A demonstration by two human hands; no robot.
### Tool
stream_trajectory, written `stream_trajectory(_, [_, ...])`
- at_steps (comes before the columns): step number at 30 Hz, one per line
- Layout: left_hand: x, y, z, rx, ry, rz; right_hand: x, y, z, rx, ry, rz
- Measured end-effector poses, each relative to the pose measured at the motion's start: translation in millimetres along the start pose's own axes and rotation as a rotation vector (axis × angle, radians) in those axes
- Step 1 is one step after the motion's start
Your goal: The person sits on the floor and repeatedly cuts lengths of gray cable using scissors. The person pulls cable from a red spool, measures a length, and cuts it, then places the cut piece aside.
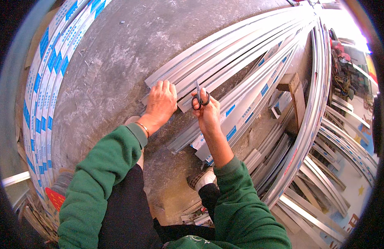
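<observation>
- Floor: grey, pale scuffs, scattered small debris.
- Far left: several long strips side by side, white with blue printed patches.
- Lower left: red item with yellow pattern, just beside a grey rounded object; kind of each unclear. Bundle of thin sticks near them.
- Right: wooden stand near a long bundle of profiles, bowed by the lens.
- Left of that bundle, lower down: dark and silver shorter lengths, roughly parallel.
- Right rim: red and dark equipment, heaped, details unclear. Below it, more strips over a pale surface with yellow stars.
- Top right: strong glare.
</observation>
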State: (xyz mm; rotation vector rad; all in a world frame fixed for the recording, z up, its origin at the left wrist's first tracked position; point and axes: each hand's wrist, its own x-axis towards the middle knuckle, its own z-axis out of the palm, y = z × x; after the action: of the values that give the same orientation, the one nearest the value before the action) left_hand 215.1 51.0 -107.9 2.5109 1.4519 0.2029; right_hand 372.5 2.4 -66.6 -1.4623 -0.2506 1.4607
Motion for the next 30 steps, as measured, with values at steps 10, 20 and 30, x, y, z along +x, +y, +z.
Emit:
stream_trajectory(10, [-1,1,4,-0.018,0.082,0.028,115,-68,-49,0.031,0.197,-0.358])
stream_trajectory(20, [-2,1,-1,-0.008,0.063,0.038,202,-159,-95,0.089,0.175,-0.266])
stream_trajectory(30, [-1,0,-7,0.025,0.013,0.037,22,-13,-20,0.165,-0.075,-0.006])
